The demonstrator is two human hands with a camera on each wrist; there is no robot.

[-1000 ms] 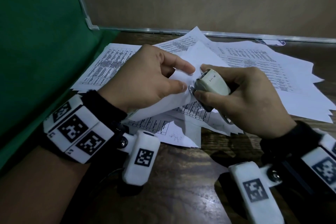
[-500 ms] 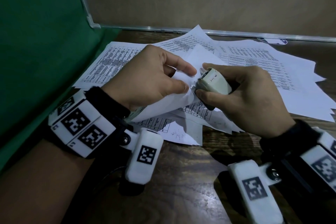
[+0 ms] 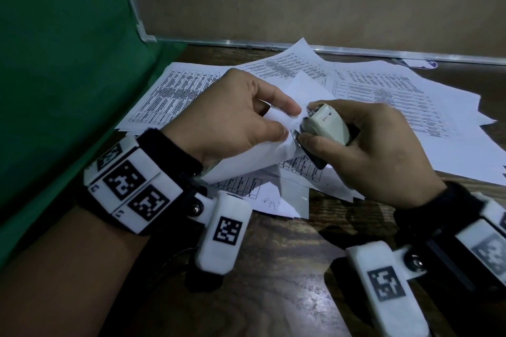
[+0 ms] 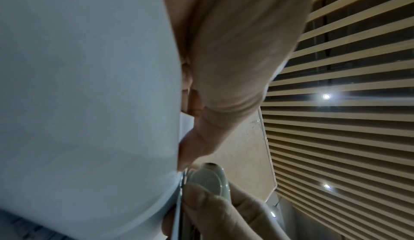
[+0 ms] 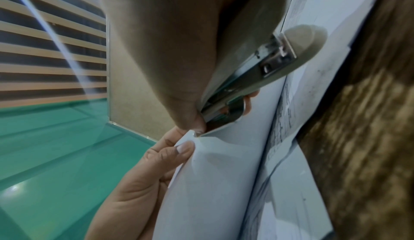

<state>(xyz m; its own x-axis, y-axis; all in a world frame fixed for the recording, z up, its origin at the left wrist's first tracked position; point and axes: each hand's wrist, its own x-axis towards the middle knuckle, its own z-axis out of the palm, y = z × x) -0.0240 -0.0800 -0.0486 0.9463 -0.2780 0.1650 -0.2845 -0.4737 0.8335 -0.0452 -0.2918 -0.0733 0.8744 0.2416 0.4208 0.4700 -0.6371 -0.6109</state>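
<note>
My left hand (image 3: 246, 117) pinches the corner of a lifted bundle of white sheets (image 3: 254, 156) between thumb and forefinger. My right hand (image 3: 364, 148) grips a small cream stapler (image 3: 324, 126) with a metal base, its mouth closed over that same paper corner. In the right wrist view the stapler (image 5: 268, 70) bites the sheet edge (image 5: 215, 173) just beside my left thumb (image 5: 181, 150). In the left wrist view the paper (image 4: 89, 102) fills the left side and the stapler's nose (image 4: 208, 180) sits under my left fingers.
Loose printed sheets (image 3: 383, 96) lie spread over the dark wooden desk (image 3: 273, 282), reaching the far wall and the right edge. A green panel (image 3: 60, 63) stands on the left. A beige partition with a metal trim (image 3: 328, 49) closes the back.
Both hands and the stapler stay nearly in place on the paper corner; the stapler has shifted only slightly.
</note>
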